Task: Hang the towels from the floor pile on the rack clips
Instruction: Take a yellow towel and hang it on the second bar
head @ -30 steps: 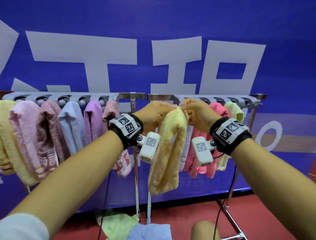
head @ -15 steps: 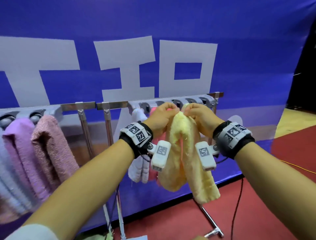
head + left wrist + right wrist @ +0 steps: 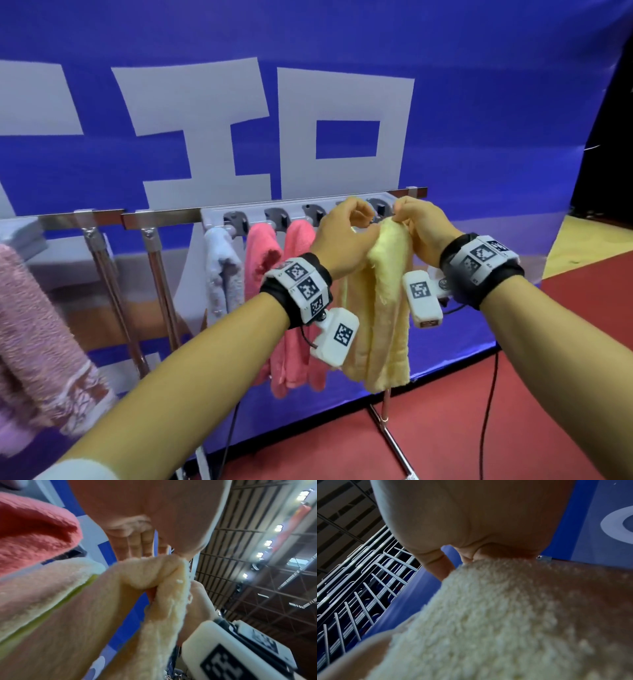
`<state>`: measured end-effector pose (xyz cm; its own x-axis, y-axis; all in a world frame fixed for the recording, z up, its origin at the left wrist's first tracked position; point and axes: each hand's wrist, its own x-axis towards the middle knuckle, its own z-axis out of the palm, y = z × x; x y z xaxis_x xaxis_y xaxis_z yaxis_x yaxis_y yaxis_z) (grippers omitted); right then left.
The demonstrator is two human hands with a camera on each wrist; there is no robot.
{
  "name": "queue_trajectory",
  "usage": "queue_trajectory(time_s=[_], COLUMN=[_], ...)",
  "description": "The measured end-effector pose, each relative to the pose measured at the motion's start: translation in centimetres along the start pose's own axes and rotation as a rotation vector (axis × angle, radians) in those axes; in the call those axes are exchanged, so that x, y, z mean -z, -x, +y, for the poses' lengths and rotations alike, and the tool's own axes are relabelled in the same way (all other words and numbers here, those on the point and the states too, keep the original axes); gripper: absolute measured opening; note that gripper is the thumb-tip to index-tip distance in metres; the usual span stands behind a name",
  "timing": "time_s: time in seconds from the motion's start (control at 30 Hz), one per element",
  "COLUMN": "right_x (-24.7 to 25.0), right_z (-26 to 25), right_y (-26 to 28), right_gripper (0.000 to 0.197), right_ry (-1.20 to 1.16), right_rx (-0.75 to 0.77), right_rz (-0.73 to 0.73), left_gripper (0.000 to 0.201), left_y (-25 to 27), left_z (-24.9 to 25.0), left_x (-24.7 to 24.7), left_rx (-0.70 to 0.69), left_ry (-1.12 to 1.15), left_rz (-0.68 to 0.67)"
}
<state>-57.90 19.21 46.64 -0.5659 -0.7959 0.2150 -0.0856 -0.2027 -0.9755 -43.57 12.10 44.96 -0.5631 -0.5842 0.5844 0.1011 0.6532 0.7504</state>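
Note:
A pale yellow towel [image 3: 383,308] hangs folded from both my hands just in front of the right end of the clip rack [image 3: 308,214]. My left hand [image 3: 346,236] pinches its top edge on the left, my right hand [image 3: 416,226] pinches it on the right. The bunched top sits close below the rightmost clips [image 3: 380,207]. In the left wrist view the yellow towel [image 3: 120,601] is gathered between both hands. In the right wrist view the yellow towel [image 3: 496,615] fills the frame below my fingers [image 3: 440,566].
On the same rack hang a white towel [image 3: 222,270] and two pink towels [image 3: 270,274]. A second rack at the left holds a mauve towel [image 3: 37,342]. The metal rack legs [image 3: 390,428] stand on the red floor; a black cable [image 3: 489,411] trails at the right.
The view has swung right along the racks. Both hands carried the yellow towel rightward, from the gap between racks to the right rack's last clips, past the pink towels.

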Motion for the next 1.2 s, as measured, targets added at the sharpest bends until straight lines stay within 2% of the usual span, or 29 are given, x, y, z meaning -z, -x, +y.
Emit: queue_trajectory(time_s=[0.07, 0.2, 0.3, 0.43, 0.57, 0.73, 0.9, 1.03, 1.2], right_x=[1.0, 2.5, 3.2, 2.9, 2.5, 2.6, 2.1, 2.3, 2.6], right_z=[-0.1, 0.3, 0.6, 0.9, 1.3, 1.8, 1.2, 0.4, 0.1], right_y=[-0.8, -2.5, -3.8, -5.4, -6.8, -7.6, -8.8, -10.8, -13.1], right_gripper=[0.019, 0.022, 0.026, 0.023, 0.032, 0.028, 0.028, 0.031, 0.026], right_ry=[0.009, 0.052, 0.073, 0.057, 0.097, 0.115, 0.155, 0.353, 0.602], right_rx=[-0.013, -0.007, -0.01, -0.004, 0.016, 0.017, 0.049, 0.082, 0.142], right_rz=[0.008, 0.018, 0.026, -0.008, -0.038, -0.088, -0.143, -0.125, -0.119], left_gripper=[0.023, 0.063, 0.078, 0.097, 0.097, 0.088, 0.068, 0.069, 0.061], left_y=[-0.4, -1.5, -1.7, -1.6, -1.8, -2.4, -3.2, -4.4, -6.6], left_z=[-0.2, -1.5, -2.8, -3.2, -3.4, -4.3, -5.4, -4.9, -6.0], left_x=[-0.8, -2.2, -3.0, -3.9, -4.3, -4.9, -4.8, -4.2, -5.2], left_rx=[-0.063, -0.133, -0.137, -0.108, -0.072, -0.04, -0.085, -0.085, -0.05], left_ry=[-0.107, -0.358, -0.418, -0.696, -0.749, -0.811, -0.775, -0.747, -0.784], left_rz=[-0.053, -0.198, -0.264, -0.276, -0.233, -0.196, -0.022, 0.136, 0.175])
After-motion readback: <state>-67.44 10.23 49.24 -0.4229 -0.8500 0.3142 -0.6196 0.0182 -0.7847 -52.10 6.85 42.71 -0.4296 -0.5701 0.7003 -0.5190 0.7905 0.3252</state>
